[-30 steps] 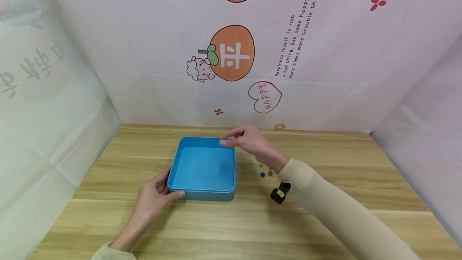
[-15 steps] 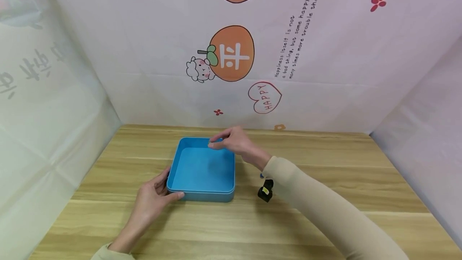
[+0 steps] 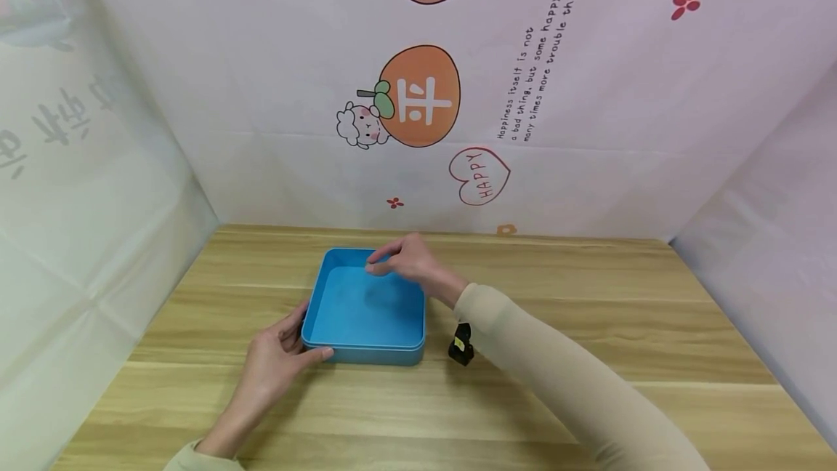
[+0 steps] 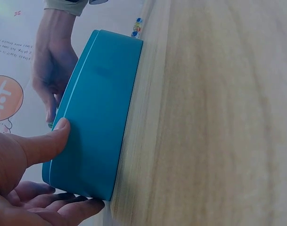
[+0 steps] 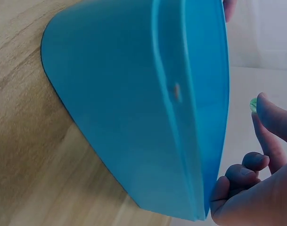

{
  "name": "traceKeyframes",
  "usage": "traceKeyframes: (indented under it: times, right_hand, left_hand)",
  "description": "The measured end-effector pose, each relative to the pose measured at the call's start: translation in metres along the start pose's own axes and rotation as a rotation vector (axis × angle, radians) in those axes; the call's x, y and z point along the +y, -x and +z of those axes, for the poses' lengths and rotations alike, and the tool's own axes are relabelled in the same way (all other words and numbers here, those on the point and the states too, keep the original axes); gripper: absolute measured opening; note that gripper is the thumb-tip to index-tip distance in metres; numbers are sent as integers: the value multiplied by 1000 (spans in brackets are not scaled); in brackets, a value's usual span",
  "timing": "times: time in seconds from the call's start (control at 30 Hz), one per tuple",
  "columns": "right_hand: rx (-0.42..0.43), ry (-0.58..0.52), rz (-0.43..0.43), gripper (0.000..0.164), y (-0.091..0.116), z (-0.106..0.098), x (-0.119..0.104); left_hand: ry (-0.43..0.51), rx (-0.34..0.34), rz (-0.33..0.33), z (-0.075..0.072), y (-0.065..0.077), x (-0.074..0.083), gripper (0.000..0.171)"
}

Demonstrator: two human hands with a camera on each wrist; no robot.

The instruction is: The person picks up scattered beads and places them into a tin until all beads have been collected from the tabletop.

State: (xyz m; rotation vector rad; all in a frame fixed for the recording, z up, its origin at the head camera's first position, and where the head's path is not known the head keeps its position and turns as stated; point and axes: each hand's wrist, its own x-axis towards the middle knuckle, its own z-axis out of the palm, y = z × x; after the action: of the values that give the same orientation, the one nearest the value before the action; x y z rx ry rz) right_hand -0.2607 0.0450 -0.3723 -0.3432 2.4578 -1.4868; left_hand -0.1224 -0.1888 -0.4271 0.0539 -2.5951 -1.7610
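Observation:
A shallow square blue box stands on the wooden table with its open top up. My left hand grips its near left corner, thumb against the front wall and fingers round the side. Above the inside of the box, near its far wall, is my right hand. Its thumb and index finger pinch a small round green piece, perhaps a bead or button, seen best in the right wrist view. The other fingers of that hand are curled near the rim. No pieces show on the visible part of the box floor.
Several tiny coloured pieces lie on the table beyond the box in the left wrist view. A black device with a yellow label hangs at the right sleeve. A printed white cloth stands behind the wooden table.
My right hand has moved left from the box's far right corner to over its inside, still pinching the green piece. The left hand and the box have stayed put.

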Motion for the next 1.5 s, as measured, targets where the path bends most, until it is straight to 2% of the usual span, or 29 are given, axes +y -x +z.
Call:
traceKeyframes:
  times: [0.47, 1.27, 1.5]
  right_hand:
    - [5, 22, 70, 9, -6, 22, 2]
    - [20, -11, 96, 6, -14, 35, 11]
    - [39, 13, 101, 13, -11, 37, 10]
  left_hand:
    - [-18, -10, 0, -3, -1, 2, 90]
    - [-13, -9, -21, -2, -2, 2, 91]
    - [-10, -11, -28, -1, -2, 1, 92]
